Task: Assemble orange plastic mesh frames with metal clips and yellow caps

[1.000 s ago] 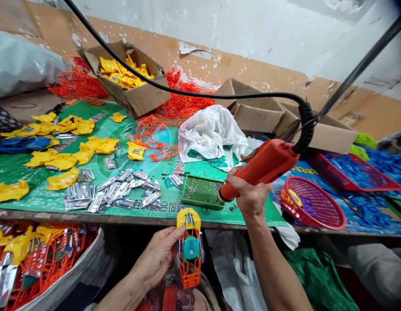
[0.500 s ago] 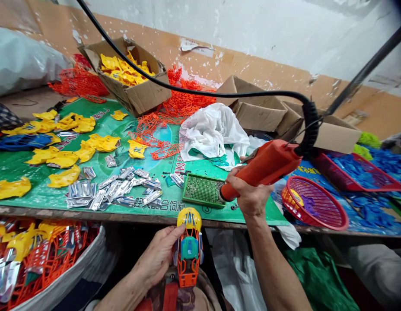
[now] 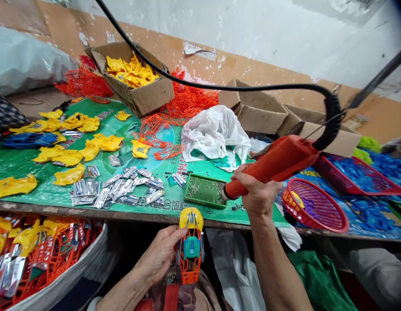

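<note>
My left hand (image 3: 161,249) is closed on a toy car body (image 3: 191,246) with a yellow nose, a teal middle and an orange cage frame, held low in front of the table edge. Wrapped round a red-orange electric screwdriver (image 3: 275,162), my right hand (image 3: 259,194) keeps it tilted, tip down to the left. The tip sits at the right end of a green perforated tray (image 3: 205,190) that holds small screws. Whether a screw is on the tip is too small to tell. A black cable (image 3: 220,86) runs from the screwdriver's top.
Silvery parts (image 3: 119,188) lie piled left of the tray, with yellow shells (image 3: 67,157) beyond. Behind stand a cardboard box (image 3: 151,97) of yellow parts and orange frames (image 3: 190,101). A red basket (image 3: 336,216) stands right. A full sack (image 3: 87,268) stands below left.
The screwdriver has tilted slightly, its upper end shifting right, while its tip stays at the tray. The view has shifted a little; my left hand still holds the toy car body.
</note>
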The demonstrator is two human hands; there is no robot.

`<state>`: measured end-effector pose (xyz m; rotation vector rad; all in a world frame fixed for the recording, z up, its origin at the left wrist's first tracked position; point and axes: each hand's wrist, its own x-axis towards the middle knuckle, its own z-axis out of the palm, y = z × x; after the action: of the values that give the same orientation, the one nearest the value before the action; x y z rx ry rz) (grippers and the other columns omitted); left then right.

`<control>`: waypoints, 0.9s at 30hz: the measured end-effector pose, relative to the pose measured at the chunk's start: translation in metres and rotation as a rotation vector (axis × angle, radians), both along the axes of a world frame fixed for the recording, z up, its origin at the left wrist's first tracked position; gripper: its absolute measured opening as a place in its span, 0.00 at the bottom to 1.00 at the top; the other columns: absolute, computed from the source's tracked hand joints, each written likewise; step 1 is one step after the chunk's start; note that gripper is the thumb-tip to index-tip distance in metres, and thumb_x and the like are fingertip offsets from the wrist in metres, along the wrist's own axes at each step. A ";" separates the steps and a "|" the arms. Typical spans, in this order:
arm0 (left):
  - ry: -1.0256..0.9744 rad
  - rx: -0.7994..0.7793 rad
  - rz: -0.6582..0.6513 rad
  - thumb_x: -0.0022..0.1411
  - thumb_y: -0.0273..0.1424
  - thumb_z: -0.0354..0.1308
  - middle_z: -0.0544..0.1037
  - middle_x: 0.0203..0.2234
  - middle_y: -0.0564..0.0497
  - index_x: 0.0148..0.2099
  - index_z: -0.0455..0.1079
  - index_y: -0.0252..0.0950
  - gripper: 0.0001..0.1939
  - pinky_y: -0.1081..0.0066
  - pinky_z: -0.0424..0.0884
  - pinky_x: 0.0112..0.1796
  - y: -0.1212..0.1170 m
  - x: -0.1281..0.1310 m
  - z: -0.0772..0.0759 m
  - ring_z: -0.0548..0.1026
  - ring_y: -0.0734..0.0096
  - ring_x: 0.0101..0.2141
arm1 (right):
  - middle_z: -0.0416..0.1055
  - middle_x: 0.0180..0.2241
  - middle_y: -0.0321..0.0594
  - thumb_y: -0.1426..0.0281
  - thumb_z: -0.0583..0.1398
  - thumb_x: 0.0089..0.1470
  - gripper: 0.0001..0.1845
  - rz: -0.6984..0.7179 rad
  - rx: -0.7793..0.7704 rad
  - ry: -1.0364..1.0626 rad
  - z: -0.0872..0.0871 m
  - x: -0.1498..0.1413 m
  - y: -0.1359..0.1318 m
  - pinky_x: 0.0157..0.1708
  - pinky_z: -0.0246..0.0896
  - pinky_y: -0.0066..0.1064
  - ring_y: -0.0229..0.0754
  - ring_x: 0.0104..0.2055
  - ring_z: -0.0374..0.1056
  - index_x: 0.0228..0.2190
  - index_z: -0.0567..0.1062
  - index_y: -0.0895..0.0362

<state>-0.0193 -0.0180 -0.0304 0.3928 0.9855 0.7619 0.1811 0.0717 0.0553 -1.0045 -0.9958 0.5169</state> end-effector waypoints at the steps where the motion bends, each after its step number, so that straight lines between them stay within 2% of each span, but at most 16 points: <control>1: -0.002 -0.005 0.002 0.49 0.38 0.71 0.81 0.26 0.45 0.36 0.75 0.29 0.18 0.67 0.73 0.32 0.000 0.000 0.000 0.78 0.65 0.27 | 0.70 0.23 0.32 0.71 0.67 0.36 0.12 0.010 0.004 -0.003 0.002 0.000 -0.001 0.27 0.66 0.36 0.38 0.23 0.66 0.26 0.71 0.56; 5: -0.010 -0.001 -0.002 0.50 0.38 0.70 0.81 0.27 0.45 0.37 0.75 0.29 0.18 0.67 0.73 0.33 0.000 0.000 -0.001 0.78 0.64 0.28 | 0.71 0.22 0.31 0.72 0.67 0.35 0.11 0.011 -0.009 -0.006 0.004 -0.001 -0.004 0.27 0.65 0.36 0.38 0.23 0.66 0.25 0.72 0.57; 10: 0.011 0.021 -0.003 0.52 0.38 0.68 0.80 0.25 0.46 0.34 0.74 0.29 0.16 0.70 0.73 0.31 -0.001 0.000 -0.003 0.76 0.68 0.26 | 0.72 0.21 0.32 0.75 0.68 0.33 0.09 -0.026 -0.017 -0.026 -0.004 -0.002 -0.004 0.27 0.65 0.34 0.38 0.23 0.67 0.22 0.74 0.57; 19: 0.034 -0.001 0.031 0.48 0.39 0.71 0.80 0.24 0.48 0.32 0.74 0.30 0.17 0.71 0.73 0.30 -0.001 0.001 -0.001 0.76 0.69 0.26 | 0.72 0.19 0.31 0.76 0.68 0.35 0.07 -0.025 -0.006 -0.073 -0.006 -0.001 -0.002 0.27 0.64 0.34 0.37 0.21 0.66 0.21 0.75 0.57; 27: 0.042 0.004 0.000 0.50 0.39 0.69 0.81 0.23 0.46 0.32 0.73 0.30 0.17 0.71 0.73 0.29 -0.001 0.001 -0.004 0.76 0.69 0.24 | 0.71 0.20 0.30 0.75 0.68 0.33 0.09 -0.029 -0.012 -0.051 -0.010 -0.001 0.000 0.29 0.65 0.35 0.38 0.22 0.66 0.21 0.74 0.57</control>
<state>-0.0186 -0.0188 -0.0341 0.4138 1.0234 0.7578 0.1796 0.0713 0.0457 -1.0461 -1.0231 0.4755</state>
